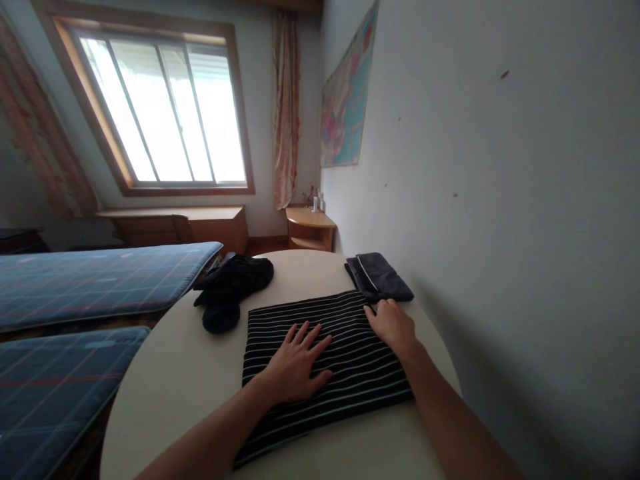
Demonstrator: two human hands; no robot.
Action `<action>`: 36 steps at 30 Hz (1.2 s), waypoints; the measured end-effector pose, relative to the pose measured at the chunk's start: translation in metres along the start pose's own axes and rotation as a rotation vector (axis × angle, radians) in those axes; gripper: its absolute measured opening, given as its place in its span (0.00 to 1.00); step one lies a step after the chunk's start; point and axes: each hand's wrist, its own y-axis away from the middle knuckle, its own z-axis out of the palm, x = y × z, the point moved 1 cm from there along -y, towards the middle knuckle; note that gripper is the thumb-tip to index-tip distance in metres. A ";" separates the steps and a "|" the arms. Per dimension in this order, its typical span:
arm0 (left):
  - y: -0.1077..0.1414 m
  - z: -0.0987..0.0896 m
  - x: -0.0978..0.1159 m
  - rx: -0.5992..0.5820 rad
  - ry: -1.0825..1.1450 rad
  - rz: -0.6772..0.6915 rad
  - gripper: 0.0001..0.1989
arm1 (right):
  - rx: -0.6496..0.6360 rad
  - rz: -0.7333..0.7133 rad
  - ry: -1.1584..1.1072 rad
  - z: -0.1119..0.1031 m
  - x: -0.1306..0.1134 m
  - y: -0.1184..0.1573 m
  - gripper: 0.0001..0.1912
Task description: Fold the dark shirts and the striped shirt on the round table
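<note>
A black cloth with thin white stripes, folded into a rough rectangle, lies flat on a round cream table. My left hand rests palm down on its middle, fingers spread. At the cloth's far right corner, my right hand has its fingers curled over the edge, with the thumb on the striped side. The fingertips are partly hidden there. Just beyond that hand sits a folded dark grey cloth with a pale line along it. Whether the striped cloth is a shirt cannot be made out.
A heap of black cloth lies on the table's far left, with a dark rounded bundle in front. Blue plaid mattresses border the left side. A white wall runs close on the right. A corner shelf stands beyond.
</note>
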 end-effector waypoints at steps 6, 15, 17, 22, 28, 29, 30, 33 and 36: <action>0.000 -0.002 0.003 -0.022 0.008 -0.049 0.37 | -0.203 0.037 0.017 0.002 0.013 -0.002 0.31; -0.020 -0.019 -0.014 0.003 0.015 -0.216 0.39 | -0.213 -0.009 -0.007 0.005 0.009 -0.001 0.22; -0.032 -0.018 -0.025 0.003 -0.024 -0.276 0.40 | -0.204 -0.015 -0.009 0.005 0.007 0.001 0.22; -0.054 -0.007 -0.047 -0.056 -0.043 -0.279 0.41 | -0.175 -0.032 -0.007 0.010 0.005 0.000 0.20; -0.043 -0.009 -0.031 -0.004 -0.076 -0.247 0.39 | -0.152 -0.036 -0.028 0.015 0.004 -0.004 0.19; -0.038 -0.009 -0.024 0.003 -0.068 -0.229 0.40 | -0.154 -0.037 -0.030 0.015 0.004 -0.004 0.19; -0.032 -0.008 -0.017 0.001 -0.049 -0.205 0.41 | -0.157 -0.037 -0.030 0.016 0.004 -0.004 0.19; -0.015 -0.002 0.003 -0.046 0.009 -0.138 0.44 | -0.165 -0.043 -0.025 0.015 0.005 -0.002 0.20; -0.008 0.000 0.012 -0.030 0.018 -0.125 0.44 | -0.166 -0.052 -0.013 0.014 0.005 0.000 0.20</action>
